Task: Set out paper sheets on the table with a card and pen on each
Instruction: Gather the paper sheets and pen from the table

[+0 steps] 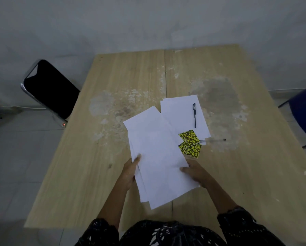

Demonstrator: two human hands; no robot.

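Both hands hold a loose stack of white paper sheets (157, 157) over the middle of the wooden table (88, 157). My left hand (131, 172) grips its left edge and my right hand (195, 173) grips its right edge. Beyond the stack, more white sheets (179, 112) lie flat with a black pen (194, 115) on them. Two yellow-and-black patterned cards (190, 143) rest at the near corner of those sheets, one overlapping the other. A second pen (215, 139) lies on the bare table just right of the cards.
A black folding chair (49, 89) stands at the table's far left corner. A blue chair (304, 112) shows at the right edge. The tabletop is worn, with pale patches at its centre. A grey wall runs behind the table.
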